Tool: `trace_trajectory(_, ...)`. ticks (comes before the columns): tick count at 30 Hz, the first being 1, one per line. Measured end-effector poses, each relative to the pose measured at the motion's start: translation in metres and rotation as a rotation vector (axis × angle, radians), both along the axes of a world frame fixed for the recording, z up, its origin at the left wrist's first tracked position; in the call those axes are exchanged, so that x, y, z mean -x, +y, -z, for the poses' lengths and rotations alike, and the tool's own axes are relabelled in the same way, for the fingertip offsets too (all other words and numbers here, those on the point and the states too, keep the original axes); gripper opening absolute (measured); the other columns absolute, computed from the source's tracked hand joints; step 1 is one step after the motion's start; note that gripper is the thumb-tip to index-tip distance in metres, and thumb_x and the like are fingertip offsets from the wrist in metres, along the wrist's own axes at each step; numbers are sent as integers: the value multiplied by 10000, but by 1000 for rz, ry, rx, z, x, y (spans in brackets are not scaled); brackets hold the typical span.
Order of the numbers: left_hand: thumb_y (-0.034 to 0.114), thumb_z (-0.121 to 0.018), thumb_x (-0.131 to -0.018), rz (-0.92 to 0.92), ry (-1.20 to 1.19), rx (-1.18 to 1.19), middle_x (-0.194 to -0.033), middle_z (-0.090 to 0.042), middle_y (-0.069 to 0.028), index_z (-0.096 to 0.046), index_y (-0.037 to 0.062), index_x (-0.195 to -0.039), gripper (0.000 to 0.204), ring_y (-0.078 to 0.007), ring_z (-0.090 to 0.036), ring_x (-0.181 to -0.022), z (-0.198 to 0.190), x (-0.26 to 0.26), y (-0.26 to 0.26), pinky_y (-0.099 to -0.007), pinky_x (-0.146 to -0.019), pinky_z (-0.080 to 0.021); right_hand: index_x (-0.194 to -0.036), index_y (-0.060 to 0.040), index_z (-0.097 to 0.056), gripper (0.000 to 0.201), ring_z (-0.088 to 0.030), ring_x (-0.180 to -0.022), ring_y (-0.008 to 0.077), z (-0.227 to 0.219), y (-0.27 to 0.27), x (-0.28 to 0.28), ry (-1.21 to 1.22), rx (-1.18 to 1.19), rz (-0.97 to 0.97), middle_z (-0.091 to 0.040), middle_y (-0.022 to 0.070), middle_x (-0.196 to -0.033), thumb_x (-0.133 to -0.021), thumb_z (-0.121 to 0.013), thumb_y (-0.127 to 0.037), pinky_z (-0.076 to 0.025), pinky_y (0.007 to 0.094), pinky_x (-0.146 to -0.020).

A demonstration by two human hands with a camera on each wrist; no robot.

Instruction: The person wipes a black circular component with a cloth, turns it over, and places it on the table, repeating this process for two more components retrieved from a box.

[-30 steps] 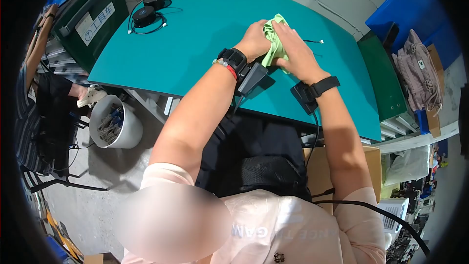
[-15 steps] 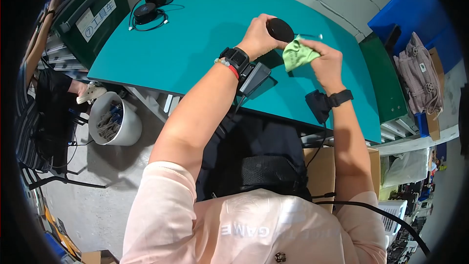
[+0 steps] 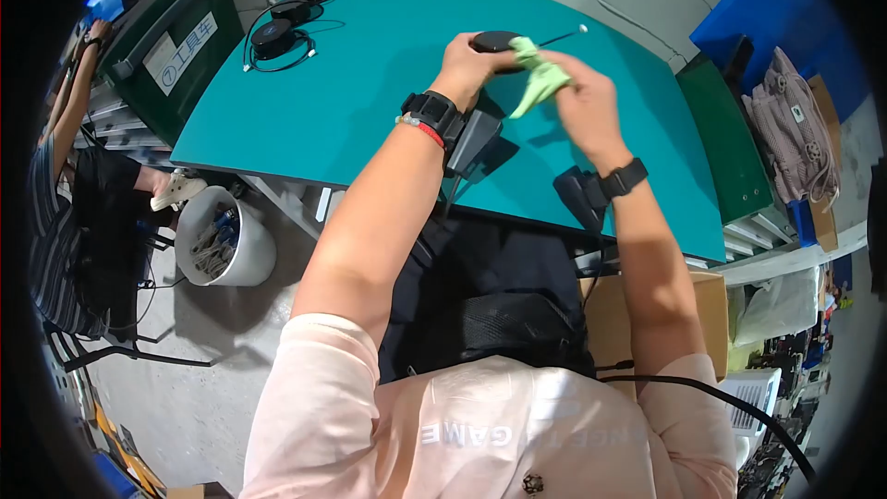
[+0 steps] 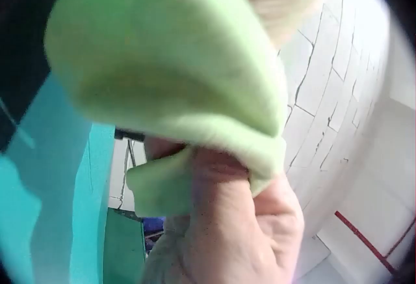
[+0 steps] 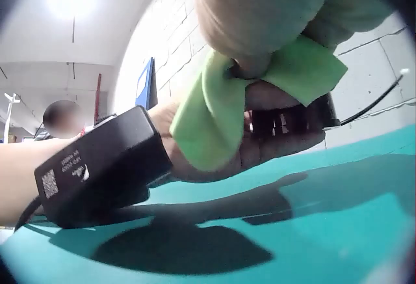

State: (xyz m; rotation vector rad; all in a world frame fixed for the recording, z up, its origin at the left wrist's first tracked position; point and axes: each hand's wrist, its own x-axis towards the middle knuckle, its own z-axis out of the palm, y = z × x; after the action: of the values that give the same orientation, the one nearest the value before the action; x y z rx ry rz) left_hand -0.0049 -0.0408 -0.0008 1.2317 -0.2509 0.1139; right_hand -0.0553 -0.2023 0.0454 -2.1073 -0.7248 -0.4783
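Holding a black round puck (image 3: 492, 41) above the teal counter (image 3: 370, 65), the left hand (image 3: 467, 60) curls its grip around it. The right hand (image 3: 577, 97) pinches a green cloth (image 3: 539, 79) tightly, pressing it against the puck's edge.

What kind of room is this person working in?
Probably a workshop or small factory. A person wipes a black round device with a green cloth at a teal workbench; more of the same black devices sit lined up on it, and a white bucket of parts stands on the concrete floor.
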Motion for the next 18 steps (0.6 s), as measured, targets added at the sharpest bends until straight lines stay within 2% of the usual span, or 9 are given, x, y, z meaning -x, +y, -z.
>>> trace_trajectory(1,144,-716,-748,175,118,226,-1015,-577,-79,-566,-4,-1032,353,-172,-576,-913,-4,2,3,-294,-815,-508,-1024,-33,-637,336,-632,-821,161,-2,-7,-2,128,-177,93,-659,101,-946,-771,-436,57,-492,273,-725)
trace_trajectory(2,140,-726,-740,171,232,340,-1042,-592,-81,-624,24,-960,269,-157,-588,-892,-6,4,4,-269,-802,-501,-1041,-44,-638,330,-604,-803,92,3,-13,-11,-12,-321,95,-662,61,-930,-782,-456,53,-479,234,-703)
trace_trajectory(7,169,-742,-734,293,260,390,-1046,-589,-84,-586,13,-1031,370,-170,-581,-944,-13,11,0,-273,-857,-474,-1065,-63,-633,376,-613,-854,129,7,-4,-13,-42,-392,82,-653,79,-985,-741,-492,63,-481,246,-756)
trace_trajectory(9,150,-757,-715,367,209,386,-1037,-589,-101,-548,10,-1080,444,-178,-575,-966,-9,9,-3,-303,-877,-465,-1092,-88,-624,435,-625,-876,176,9,6,-3,-249,-90,180,-640,114,-1023,-709,-488,65,-478,256,-774)
trace_trajectory(10,123,-758,-712,344,201,407,-1036,-585,-118,-524,8,-1098,466,-187,-572,-983,-7,7,-1,-319,-887,-459,-1081,-99,-631,458,-632,-868,229,11,5,-1,-167,-92,180,-636,135,-1018,-681,-481,67,-480,260,-770)
trace_trajectory(13,188,-753,-726,226,227,411,-1017,-582,-80,-555,7,-1037,411,-192,-581,-918,-6,2,5,-292,-886,-464,-1038,-89,-651,427,-635,-855,227,14,-3,10,94,-53,6,-649,134,-980,-681,-473,64,-483,257,-754)
trace_trajectory(14,263,-746,-733,229,202,515,-976,-582,-61,-569,27,-1030,419,-193,-585,-879,-6,4,3,-285,-858,-479,-989,-79,-669,393,-632,-829,178,15,-1,16,-103,12,15,-663,123,-908,-679,-475,65,-482,248,-730)
trace_trajectory(15,263,-746,-733,229,199,517,-976,-582,-61,-569,27,-1030,419,-193,-585,-879,-8,3,4,-285,-858,-479,-989,-79,-669,393,-632,-829,178,15,-5,14,-106,14,14,-663,123,-908,-679,-475,65,-482,248,-730)
trace_trajectory(18,422,-648,-790,265,226,461,-986,-597,-73,-570,90,-1056,433,-205,-593,-911,-11,8,9,-317,-815,-503,-947,-74,-679,371,-634,-821,203,8,-44,0,-88,-148,219,-662,123,-905,-673,-477,73,-484,258,-733)
